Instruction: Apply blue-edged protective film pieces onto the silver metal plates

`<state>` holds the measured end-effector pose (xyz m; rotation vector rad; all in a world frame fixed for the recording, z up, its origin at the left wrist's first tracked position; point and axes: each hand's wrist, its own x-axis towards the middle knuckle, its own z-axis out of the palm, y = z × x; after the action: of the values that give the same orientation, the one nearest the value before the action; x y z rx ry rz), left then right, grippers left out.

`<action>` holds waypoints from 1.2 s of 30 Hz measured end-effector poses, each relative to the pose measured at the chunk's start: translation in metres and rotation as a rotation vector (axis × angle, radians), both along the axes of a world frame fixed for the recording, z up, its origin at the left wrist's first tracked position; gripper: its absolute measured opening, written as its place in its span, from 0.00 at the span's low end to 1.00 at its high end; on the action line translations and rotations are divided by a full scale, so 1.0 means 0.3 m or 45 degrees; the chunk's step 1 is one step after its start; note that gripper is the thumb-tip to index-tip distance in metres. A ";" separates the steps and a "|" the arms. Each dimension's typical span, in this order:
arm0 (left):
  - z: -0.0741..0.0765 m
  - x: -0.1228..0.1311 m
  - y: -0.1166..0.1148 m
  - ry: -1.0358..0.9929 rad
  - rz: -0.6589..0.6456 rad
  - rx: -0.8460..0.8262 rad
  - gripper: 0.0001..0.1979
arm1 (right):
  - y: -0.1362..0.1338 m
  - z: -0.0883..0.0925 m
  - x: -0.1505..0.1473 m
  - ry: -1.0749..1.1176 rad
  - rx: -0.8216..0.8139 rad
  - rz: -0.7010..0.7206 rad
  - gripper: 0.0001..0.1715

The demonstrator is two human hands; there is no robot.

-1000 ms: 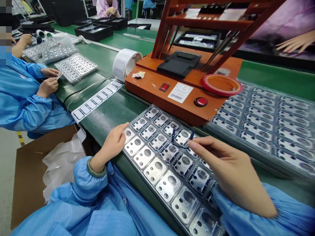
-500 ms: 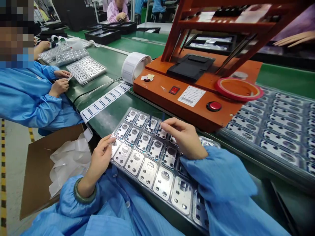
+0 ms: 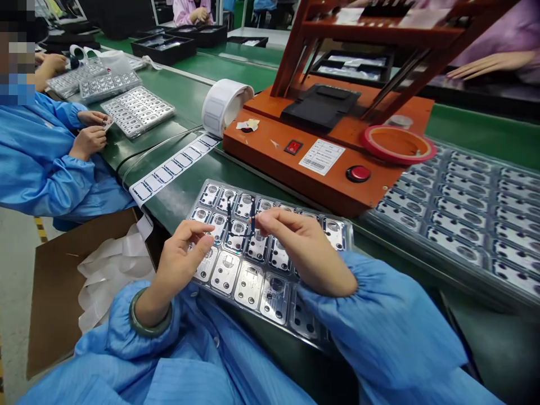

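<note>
Hands have drawn together over the clear plastic tray of silver metal plates [image 3: 270,198], left hand [image 3: 181,264] loosely spread, right hand [image 3: 306,250] pinching a thin dark-blue rectangular frame [image 3: 240,216] at 12 o'clock; seemingly mid-placement, it looks to need seating onto a plate next.

Factory floor, component assembly line. Long green belt workbench [image 3: 192,104] runs length of room, workers alongside in blue antistatic smocks [image 3: 37,163], another in pink smock [image 3: 185,8] at far end. Orange benchtop press [image 3: 270,152] on bench, with red push button [image 3: 358,174] and barcode sticker [image 3: 322,156]. Roll of white labels [image 3: 221,107] just beside. Clear blister trays of stamped metal plates [image 3: 459,225] stacked along belt, black trays [image 3: 162,48] beyond. Cardboard carton [image 3: 54,281] on floor, yellow-and-black hazard tape [image 3: 41,228] marking floor.
</note>
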<state>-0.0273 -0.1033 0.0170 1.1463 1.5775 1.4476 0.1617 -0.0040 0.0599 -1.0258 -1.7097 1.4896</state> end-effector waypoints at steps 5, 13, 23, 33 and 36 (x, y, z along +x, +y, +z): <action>0.025 0.013 -0.005 -0.262 -0.055 -0.032 0.11 | -0.056 -0.017 -0.043 0.114 -0.089 -0.020 0.17; 0.013 -0.042 -0.034 -0.423 -0.181 -0.156 0.10 | -0.109 -0.024 -0.088 0.020 -0.139 0.123 0.17; 0.024 -0.191 -0.124 0.323 -0.220 -0.136 0.07 | -0.222 -0.056 -0.169 -0.197 -0.060 0.279 0.14; -0.019 -0.251 -0.138 0.577 -0.228 -0.230 0.09 | -0.265 -0.141 -0.291 -0.250 -0.032 0.037 0.10; -0.022 -0.254 -0.133 0.633 -0.256 -0.234 0.09 | -0.273 -0.156 -0.298 -0.257 -0.024 -0.044 0.10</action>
<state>-0.1034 -0.1432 0.0104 1.5822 1.8137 0.9058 0.0722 -0.0859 0.0133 -1.2455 -1.8085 1.4226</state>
